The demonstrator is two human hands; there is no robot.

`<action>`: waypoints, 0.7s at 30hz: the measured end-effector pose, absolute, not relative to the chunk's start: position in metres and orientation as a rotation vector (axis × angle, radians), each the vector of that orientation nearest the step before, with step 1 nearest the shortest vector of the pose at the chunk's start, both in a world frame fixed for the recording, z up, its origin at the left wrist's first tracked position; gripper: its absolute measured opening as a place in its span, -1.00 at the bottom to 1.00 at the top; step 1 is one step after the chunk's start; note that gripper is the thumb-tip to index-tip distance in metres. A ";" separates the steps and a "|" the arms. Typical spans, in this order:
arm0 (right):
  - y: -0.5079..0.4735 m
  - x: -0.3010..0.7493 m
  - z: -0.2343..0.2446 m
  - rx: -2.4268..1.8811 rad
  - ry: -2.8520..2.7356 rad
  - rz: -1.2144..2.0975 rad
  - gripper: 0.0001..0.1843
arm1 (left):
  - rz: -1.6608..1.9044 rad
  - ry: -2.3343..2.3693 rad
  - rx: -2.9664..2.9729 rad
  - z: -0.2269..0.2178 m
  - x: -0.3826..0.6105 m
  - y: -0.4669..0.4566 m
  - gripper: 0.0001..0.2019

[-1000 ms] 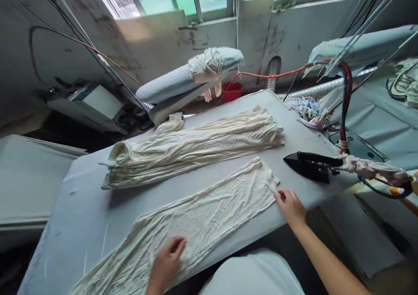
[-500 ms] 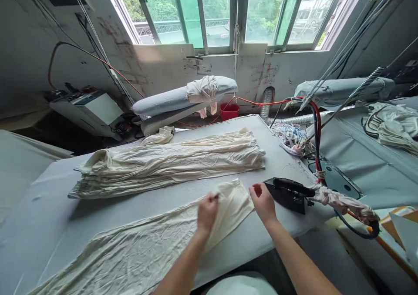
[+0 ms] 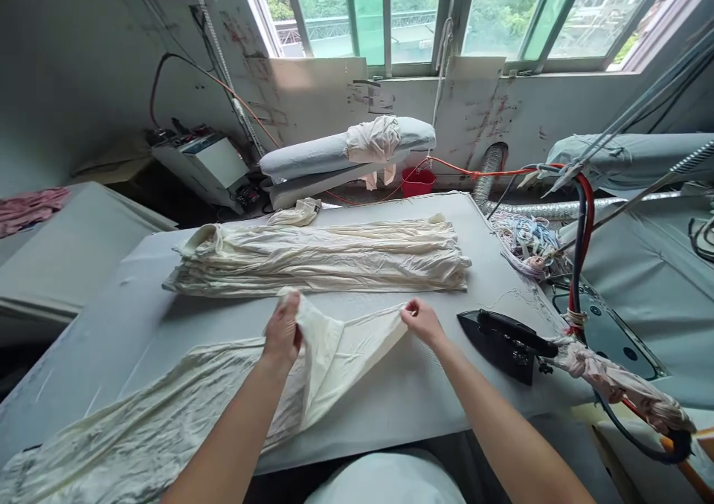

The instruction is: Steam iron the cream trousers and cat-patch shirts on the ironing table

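A long cream cloth garment lies wrinkled along the near side of the padded table, its right end lifted between my hands. My left hand is closed on a bunched fold of it. At the right, my right hand pinches the corner of the same garment, pulling that edge taut. Just right of my right hand, a black iron rests on the table, apart from the fingers. Beyond my hands lies a stack of similar cream garments, laid lengthwise.
The white padded table carries everything. Behind it stands a sleeve board with cloth wrapped on it, beside a red bucket. A wrapped hose runs from the iron. Tangled cords lie at the table's right edge.
My left hand has moved left with a fold of the garment. My right hand has taken hold of the garment's corner and lifted it. The view has shifted left.
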State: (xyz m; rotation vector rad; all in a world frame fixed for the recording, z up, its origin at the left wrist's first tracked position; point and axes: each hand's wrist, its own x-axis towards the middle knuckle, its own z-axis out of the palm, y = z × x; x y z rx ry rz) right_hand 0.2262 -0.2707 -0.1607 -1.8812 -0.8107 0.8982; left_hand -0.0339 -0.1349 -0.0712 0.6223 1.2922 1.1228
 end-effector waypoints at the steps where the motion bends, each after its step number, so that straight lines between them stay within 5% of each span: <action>1: -0.258 0.228 -0.160 -1.875 -0.806 0.961 -0.82 | 1.070 1.317 0.625 -0.075 -0.028 -0.135 -0.70; 7: -0.270 0.222 -0.148 -1.775 -0.737 1.032 -0.63 | 1.019 1.333 0.664 -0.086 -0.008 -0.143 -0.66; 11: -0.328 0.217 -0.149 -1.652 -0.624 0.843 -0.36 | 0.978 1.014 1.222 -0.078 0.030 -0.174 -0.69; 21: -0.399 0.180 -0.208 -1.608 -0.522 0.811 -0.34 | 0.505 1.050 1.283 -0.158 0.073 -0.234 -0.65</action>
